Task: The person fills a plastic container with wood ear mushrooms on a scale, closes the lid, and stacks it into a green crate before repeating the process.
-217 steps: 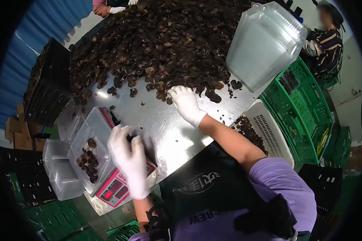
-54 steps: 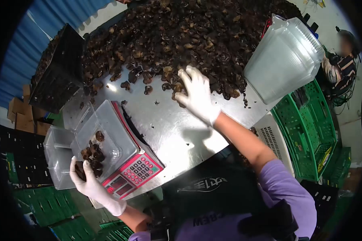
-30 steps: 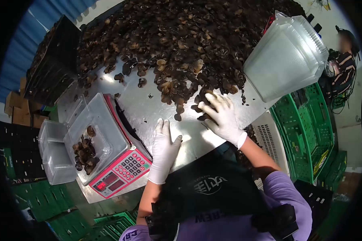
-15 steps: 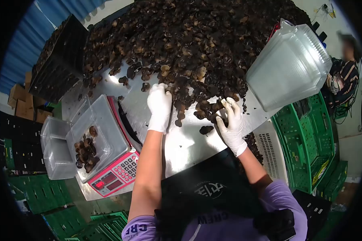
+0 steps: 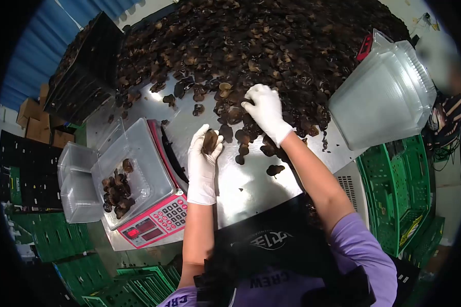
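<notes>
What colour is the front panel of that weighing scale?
Pinkish red, with pale keys; the scale shows best in the head view.

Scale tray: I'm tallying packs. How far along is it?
Done: a few dark mushrooms lie in the clear plastic tray on the red scale. In hand: left hand holds one brown piece, right hand touches the dark heap. Left: most of the tray is bare.

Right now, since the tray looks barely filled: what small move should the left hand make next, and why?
Probably move the left hand with its mushroom over to the tray on the scale and release. The hand holds one piece, and the tray holds only a few.
</notes>
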Demonstrator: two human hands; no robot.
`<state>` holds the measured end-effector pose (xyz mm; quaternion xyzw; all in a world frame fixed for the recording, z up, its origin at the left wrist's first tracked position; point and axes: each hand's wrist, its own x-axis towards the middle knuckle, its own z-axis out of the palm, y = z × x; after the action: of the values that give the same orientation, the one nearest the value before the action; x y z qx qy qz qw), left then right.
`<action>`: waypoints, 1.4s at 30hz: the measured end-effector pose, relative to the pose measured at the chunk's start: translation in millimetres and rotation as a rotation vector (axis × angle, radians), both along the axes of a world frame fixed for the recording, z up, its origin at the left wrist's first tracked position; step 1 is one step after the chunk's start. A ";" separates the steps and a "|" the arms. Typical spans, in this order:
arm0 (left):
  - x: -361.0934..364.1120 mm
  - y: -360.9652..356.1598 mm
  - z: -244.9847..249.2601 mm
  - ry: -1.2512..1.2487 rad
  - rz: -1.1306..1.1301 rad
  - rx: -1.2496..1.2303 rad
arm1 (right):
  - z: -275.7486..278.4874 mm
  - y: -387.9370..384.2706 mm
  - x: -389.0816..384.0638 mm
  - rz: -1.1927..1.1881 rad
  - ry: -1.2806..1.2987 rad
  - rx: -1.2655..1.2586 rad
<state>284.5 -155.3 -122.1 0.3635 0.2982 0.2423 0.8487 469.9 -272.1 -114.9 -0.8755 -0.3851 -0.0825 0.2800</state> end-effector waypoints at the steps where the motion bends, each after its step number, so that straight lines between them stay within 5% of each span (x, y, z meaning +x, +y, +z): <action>1: -0.2 -0.9 6.9 -0.010 0.003 -0.051 | 1.8 -6.8 -1.9 -0.008 0.104 0.233; 2: -0.1 -2.3 11.1 -0.018 0.003 -0.105 | 4.3 -17.0 -4.3 0.023 0.178 0.397; 4: 6.0 -3.4 18.1 0.020 0.008 -0.138 | 20.5 -38.5 -9.5 0.043 0.919 0.751; 6: 16.2 -0.6 18.4 0.089 0.048 -0.150 | 19.2 -60.3 2.4 0.199 1.241 1.030; 8: 31.3 4.7 9.1 0.230 -0.082 0.423 | 15.8 -72.3 10.8 0.259 1.433 1.171; 10: 55.0 -1.7 -10.3 0.171 -0.137 0.560 | 8.3 -70.3 17.5 0.294 1.545 1.243; 12: 74.2 -7.1 -11.7 0.595 -0.122 1.310 | 7.5 -59.1 19.4 0.207 1.340 1.036; 14: 85.8 -12.3 -8.4 0.790 -0.124 1.483 | 24.2 -36.0 8.5 0.116 1.185 0.784; 19: 84.6 -3.9 -17.1 0.787 -0.038 1.477 | 13.0 14.6 6.4 0.067 0.352 0.084; 22: 64.5 -0.2 -10.7 0.733 0.005 1.294 | -10.3 29.3 8.5 0.114 0.132 -0.142; 25: 67.2 14.8 -3.1 0.605 0.101 1.064 | -15.6 24.6 6.8 0.079 0.174 -0.071; 26: 73.0 16.9 1.6 0.665 0.121 1.183 | -14.5 18.5 4.9 0.057 0.190 0.018; 28: 93.4 25.6 1.3 0.529 0.173 1.314 | -2.2 2.2 2.4 0.095 0.454 0.316; 32: 134.8 33.7 6.9 0.747 -0.120 1.524 | 11.7 -38.1 13.2 0.149 1.274 0.914; 35: 147.4 40.7 -0.5 0.750 -0.241 1.589 | 20.0 -67.0 24.5 0.225 1.426 1.153; 38: 147.6 41.0 -9.9 0.742 -0.018 1.588 | 27.8 -79.3 33.6 0.067 1.312 1.123; 42: 124.2 37.1 -6.7 0.442 0.292 1.333 | 15.5 -67.7 49.9 -0.030 0.624 0.433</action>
<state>408.6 -118.2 -128.8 0.8015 0.2972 0.4049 0.3246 519.7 -339.9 -99.5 -0.7846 -0.2420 0.1047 0.5612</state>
